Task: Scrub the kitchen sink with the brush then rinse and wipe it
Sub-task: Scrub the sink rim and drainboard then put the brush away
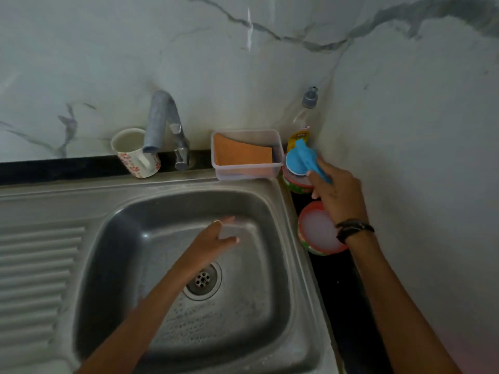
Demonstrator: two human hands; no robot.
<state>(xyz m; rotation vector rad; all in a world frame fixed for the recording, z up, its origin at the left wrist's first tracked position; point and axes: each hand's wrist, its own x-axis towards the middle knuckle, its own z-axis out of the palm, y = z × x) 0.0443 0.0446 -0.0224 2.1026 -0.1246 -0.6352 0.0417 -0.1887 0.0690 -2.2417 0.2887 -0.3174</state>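
A: We note the steel sink (272, 209), left hand (216, 238) over its basin, fingers spread, holding nothing.
B: Our right hand (336, 195) grips the blue brush (302, 157), seemingly resting on a tub (293, 184) at the counter's corner.

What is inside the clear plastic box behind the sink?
The clear plastic box holds an orange cloth leaning across it, with something dark at its right end. Whatever lies under the cloth is covered.
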